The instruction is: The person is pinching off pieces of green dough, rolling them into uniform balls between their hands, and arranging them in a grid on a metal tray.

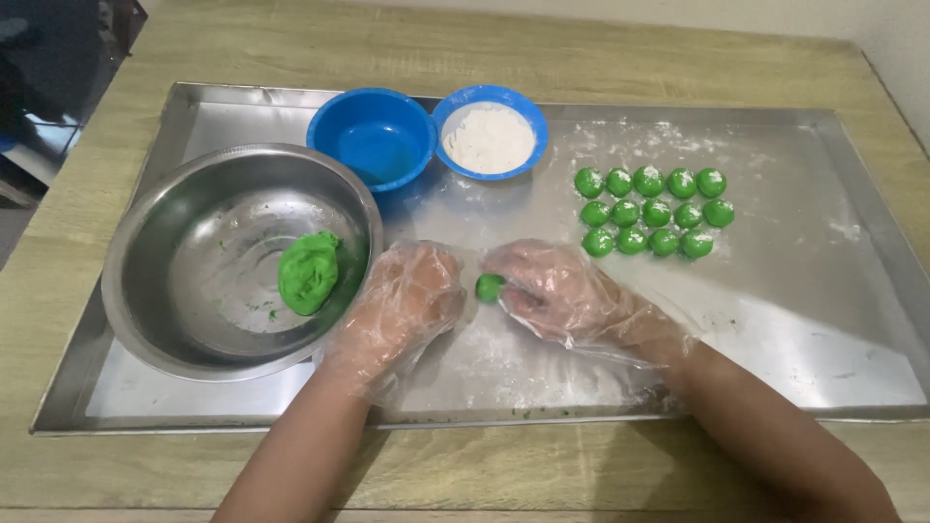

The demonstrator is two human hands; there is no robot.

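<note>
Both my hands wear clear plastic gloves and hover over a large steel tray (833, 320). Between them is a small green dough ball (489, 287), pinched by the fingertips of my right hand (557, 291). My left hand (412, 295) sits just left of the ball, fingers curled, touching or nearly touching it. A lump of green dough (308, 272) lies in a steel mixing bowl (155, 291) to the left. Several finished green balls (651, 211) stand in rows on the tray at the upper right.
Behind my hands stand an empty blue bowl (373, 136) and a blue bowl of white flour (489, 136). Flour dusts the tray. The tray rests on a light wooden table (465, 39), with a dark object at the far left corner.
</note>
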